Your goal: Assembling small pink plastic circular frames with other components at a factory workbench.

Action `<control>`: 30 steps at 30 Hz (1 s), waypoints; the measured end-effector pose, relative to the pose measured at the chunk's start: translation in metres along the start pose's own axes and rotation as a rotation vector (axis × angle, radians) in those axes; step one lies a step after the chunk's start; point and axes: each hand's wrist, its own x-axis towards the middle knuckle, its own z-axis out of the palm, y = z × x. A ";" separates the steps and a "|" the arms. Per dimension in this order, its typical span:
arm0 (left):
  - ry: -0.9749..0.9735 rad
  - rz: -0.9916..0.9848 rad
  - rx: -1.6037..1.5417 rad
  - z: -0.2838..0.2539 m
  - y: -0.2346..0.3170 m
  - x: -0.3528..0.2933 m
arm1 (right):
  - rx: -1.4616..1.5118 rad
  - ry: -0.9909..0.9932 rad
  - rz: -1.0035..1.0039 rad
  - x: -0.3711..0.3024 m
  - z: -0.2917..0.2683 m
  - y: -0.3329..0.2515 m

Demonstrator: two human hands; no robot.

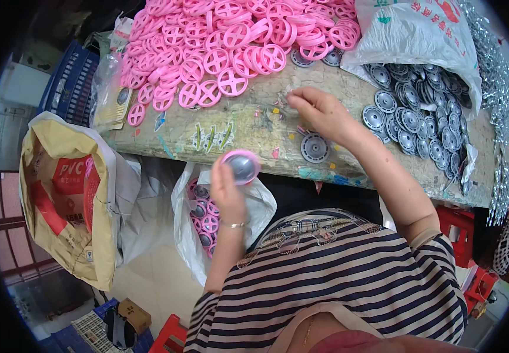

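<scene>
My left hand [226,194] is closed on a toy wheel [241,167], a pink ring with a grey disc set in it, just off the table's front edge. The wheel and fingers are slightly blurred. Over the table, my right hand [320,115] is curled with its fingertips together; whatever they hold, if anything, is too small to make out. One loose grey disc [315,147] lies on the table below that hand. Pink rings [216,60] with crossed spokes are heaped at the far side. More grey discs [410,117] spread on the right.
The discs spill from a white plastic bag [413,35]. Below the table edge, another white bag [261,206] holds several pink-and-grey wheels [206,226]. A big tan sack [104,235] stands at left. Silver tinsel [498,117] hangs at right. Small scraps dot the worn tabletop [184,138].
</scene>
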 end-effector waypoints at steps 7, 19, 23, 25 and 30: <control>0.094 0.199 0.777 -0.136 -0.030 -0.036 | -0.439 0.320 -0.313 0.090 0.016 0.029; -0.061 0.189 0.151 -0.028 -0.014 -0.011 | 0.026 -0.038 0.014 0.043 -0.013 -0.008; -0.208 0.328 0.025 0.045 -0.001 -0.002 | 0.192 -0.295 0.079 -0.039 0.012 -0.028; -0.306 0.315 0.070 0.050 -0.005 -0.003 | 0.119 -0.247 -0.037 -0.062 0.014 -0.013; -0.278 0.130 0.125 0.051 -0.004 -0.013 | -0.274 0.066 -0.167 -0.078 -0.010 0.019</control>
